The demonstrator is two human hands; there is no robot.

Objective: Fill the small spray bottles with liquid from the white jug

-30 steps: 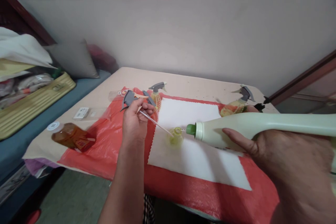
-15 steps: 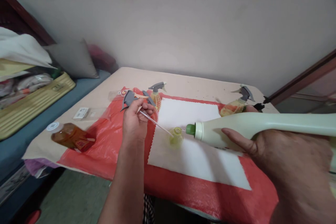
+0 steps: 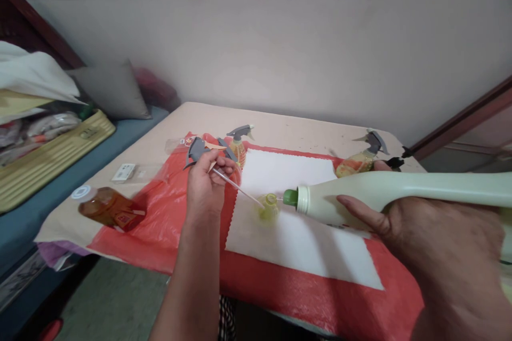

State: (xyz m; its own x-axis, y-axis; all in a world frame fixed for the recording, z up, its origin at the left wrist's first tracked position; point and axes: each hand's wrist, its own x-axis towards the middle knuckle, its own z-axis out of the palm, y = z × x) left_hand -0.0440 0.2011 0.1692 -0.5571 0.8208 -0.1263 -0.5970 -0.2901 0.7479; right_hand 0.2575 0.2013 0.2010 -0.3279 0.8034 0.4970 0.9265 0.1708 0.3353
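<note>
My right hand [image 3: 436, 256] grips a large pale green bottle [image 3: 396, 192], held nearly level, its green spout [image 3: 290, 197] right at the mouth of a small clear bottle [image 3: 269, 208] of yellowish liquid. That small bottle stands on a white cloth [image 3: 296, 234]. My left hand [image 3: 206, 184] is closed on a grey spray trigger head [image 3: 196, 150]; its thin dip tube [image 3: 238, 187] slants down toward the small bottle.
A red woven sheet [image 3: 160, 224] covers the beige table [image 3: 280, 128]. On it are an amber bottle [image 3: 106, 208] lying at the left and two spray bottles, one [image 3: 239, 144] behind my left hand, one [image 3: 362, 157] at the back right. A bed with cushions is left.
</note>
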